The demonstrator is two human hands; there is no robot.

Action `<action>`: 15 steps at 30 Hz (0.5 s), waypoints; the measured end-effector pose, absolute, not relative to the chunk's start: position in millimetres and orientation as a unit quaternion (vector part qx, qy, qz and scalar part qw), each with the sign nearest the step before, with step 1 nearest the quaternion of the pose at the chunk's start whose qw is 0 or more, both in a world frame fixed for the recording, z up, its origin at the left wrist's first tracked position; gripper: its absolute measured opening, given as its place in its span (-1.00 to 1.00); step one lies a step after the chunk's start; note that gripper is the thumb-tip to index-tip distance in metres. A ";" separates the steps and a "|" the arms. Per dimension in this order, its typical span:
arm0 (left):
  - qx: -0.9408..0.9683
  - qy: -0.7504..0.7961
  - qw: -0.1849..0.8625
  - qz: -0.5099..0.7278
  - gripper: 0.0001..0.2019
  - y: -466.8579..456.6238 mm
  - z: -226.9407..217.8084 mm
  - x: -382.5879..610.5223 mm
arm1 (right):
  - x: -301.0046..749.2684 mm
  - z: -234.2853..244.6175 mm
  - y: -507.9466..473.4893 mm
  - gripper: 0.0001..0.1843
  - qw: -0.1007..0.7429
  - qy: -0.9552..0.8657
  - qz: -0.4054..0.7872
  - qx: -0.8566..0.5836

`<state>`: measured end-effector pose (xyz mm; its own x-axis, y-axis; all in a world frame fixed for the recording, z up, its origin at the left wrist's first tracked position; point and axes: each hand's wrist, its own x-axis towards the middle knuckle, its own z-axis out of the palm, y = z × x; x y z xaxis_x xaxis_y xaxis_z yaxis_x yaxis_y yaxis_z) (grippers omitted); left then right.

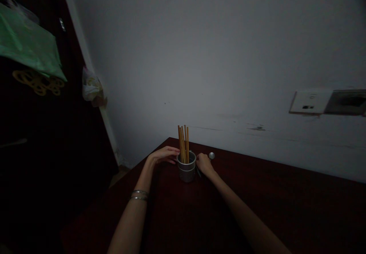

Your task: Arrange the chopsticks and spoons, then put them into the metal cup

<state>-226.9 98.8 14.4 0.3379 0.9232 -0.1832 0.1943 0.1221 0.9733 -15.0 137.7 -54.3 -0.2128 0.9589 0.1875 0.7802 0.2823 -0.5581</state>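
A round metal holder [187, 173] stands upright on the dark red table, with several wooden chopsticks [183, 143] leaning in it. At its left side is my left hand [165, 154], fingers stretched out toward the rim; the fingertips are at or very near the chopsticks and the rim, and I cannot tell if they touch. My right hand [204, 163] is closed just right of the holder. A metal spoon [211, 155] shows its round bowl beyond that hand, and a thin dark length, seemingly its handle, comes out below the fingers. The grip itself is hidden.
The dark red table [177, 216] meets a pale wall [200, 74] at the back. A dark door with a green cloth [28, 40] is on the left, beside a hanging plastic bag [92, 86]. A wall socket [308, 102] is at the right.
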 end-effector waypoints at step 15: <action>0.634 0.434 0.564 0.305 -0.58 95.8 17.7 -220.4 | -9.2 -42.9 133.0 -0.80 0.260 -0.757 0.168 -0.576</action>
<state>-220.4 95.8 17.7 0.4386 0.8928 -0.1026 0.2064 0.0111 0.9784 -9.2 133.0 -42.9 -0.2019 0.9589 0.1992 0.7844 0.2801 -0.5534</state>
